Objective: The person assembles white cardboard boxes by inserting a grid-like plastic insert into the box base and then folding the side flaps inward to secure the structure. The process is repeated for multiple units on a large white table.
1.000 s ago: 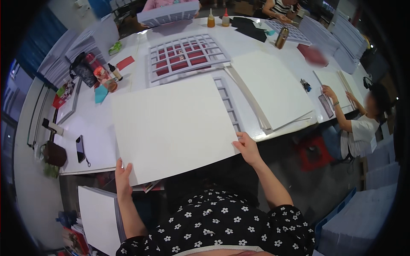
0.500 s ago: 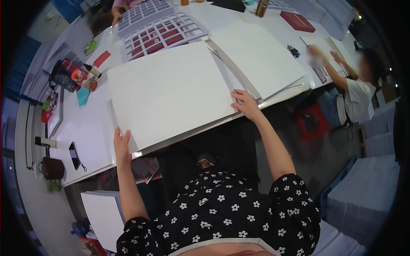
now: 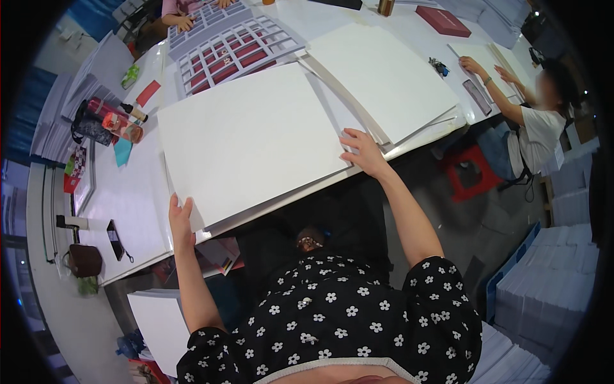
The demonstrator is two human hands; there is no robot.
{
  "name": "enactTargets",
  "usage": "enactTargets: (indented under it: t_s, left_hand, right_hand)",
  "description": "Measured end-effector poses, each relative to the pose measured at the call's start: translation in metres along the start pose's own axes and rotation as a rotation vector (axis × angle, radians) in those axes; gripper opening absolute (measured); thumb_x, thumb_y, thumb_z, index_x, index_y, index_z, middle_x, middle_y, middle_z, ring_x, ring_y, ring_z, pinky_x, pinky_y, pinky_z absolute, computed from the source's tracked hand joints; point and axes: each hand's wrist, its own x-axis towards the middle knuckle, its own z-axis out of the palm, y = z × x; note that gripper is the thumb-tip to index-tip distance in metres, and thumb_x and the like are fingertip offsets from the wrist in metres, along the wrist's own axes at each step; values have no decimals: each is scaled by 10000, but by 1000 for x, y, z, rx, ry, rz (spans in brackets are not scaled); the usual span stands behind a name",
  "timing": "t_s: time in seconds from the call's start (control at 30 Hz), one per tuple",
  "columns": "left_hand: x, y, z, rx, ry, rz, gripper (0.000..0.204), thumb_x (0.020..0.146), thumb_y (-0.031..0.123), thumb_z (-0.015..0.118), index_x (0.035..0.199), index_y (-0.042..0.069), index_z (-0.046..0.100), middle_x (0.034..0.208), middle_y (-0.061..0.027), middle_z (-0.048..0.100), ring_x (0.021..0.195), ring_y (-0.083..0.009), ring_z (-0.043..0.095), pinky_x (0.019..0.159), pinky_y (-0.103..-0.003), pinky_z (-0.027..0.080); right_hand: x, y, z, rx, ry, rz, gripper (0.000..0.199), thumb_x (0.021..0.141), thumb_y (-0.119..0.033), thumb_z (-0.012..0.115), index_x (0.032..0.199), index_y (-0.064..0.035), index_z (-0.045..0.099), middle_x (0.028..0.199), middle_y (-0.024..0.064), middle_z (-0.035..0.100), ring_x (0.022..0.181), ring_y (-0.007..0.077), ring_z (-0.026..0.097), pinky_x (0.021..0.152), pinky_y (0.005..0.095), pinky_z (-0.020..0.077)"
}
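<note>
A large white board [image 3: 246, 144] lies in front of me, its near edge along the table's front edge. My left hand [image 3: 182, 217] holds it at the near left corner, thumb over the top and a finger along the outside of the edge. At the right edge, my right hand [image 3: 361, 152] touches the board with its fingers spread. Just right of that hand lies another broad white sheet [image 3: 384, 83] with a raised, folded-looking left edge. Grey lattice frames [image 3: 233, 54] with dark red pieces showing through rest beyond the board.
Bottles [image 3: 123, 127], a teal paper piece [image 3: 123, 152] and a phone [image 3: 115, 240] lie on the left of the table. A dark red box [image 3: 442, 21] is at the far right. One co-worker [image 3: 537, 134] sits at right, another person's hand [image 3: 185, 24] rests at the far side.
My view has shifted slightly; my hands keep their places on the board's edges. The right co-worker's hands have moved over their sheet, and the far person's second hand now shows.
</note>
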Motion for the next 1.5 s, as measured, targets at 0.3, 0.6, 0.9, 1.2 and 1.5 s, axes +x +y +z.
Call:
enactTargets:
  t_s: [0.3, 0.6, 0.9, 1.2, 1.5]
  left_hand:
    - [1, -8, -2, 15, 41, -24, 529, 986, 81, 572, 1460, -37, 368, 1384, -163, 536, 1239, -236, 551, 1037, -346, 445]
    - [-3, -8, 1, 142, 117, 14, 640, 974, 97, 593, 1504, -87, 284, 1462, -182, 467, 1290, -248, 513, 1086, -348, 395]
    - [3, -25, -13, 131, 56, 60, 535, 962, 85, 584, 1450, -34, 400, 1341, -148, 570, 1225, -217, 545, 1054, -336, 404]
    - [0, -14, -1, 107, 66, 9, 539, 974, 96, 581, 1459, -38, 388, 1364, -153, 562, 1251, -217, 533, 1068, -343, 400]
    - [4, -24, -6, 154, 72, 10, 548, 964, 107, 605, 1454, -34, 404, 1341, -155, 577, 1226, -214, 546, 1052, -335, 406]
  right_hand:
    - [-1, 1, 2, -19, 28, -13, 466, 788, -234, 789, 1233, -124, 708, 1425, 105, 536, 1325, 320, 460, 1103, 422, 386]
    - [-5, -16, 2, -263, 10, -18, 522, 821, -214, 766, 1313, -104, 630, 1412, 105, 545, 1293, 333, 487, 1071, 448, 386]
    - [-53, -62, 36, -487, 157, -271, 744, 840, -245, 741, 1459, 2, 411, 1532, 209, 380, 1446, 404, 317, 1154, 548, 280]
    - [-76, -79, 57, -536, -12, -313, 787, 836, -396, 712, 1510, -123, 411, 1596, 224, 266, 1482, 448, 218, 1180, 609, 207]
    - [-73, -83, 61, -603, -11, -316, 843, 734, -328, 819, 1489, -258, 450, 1564, 246, 311, 1458, 457, 268, 1167, 605, 245]
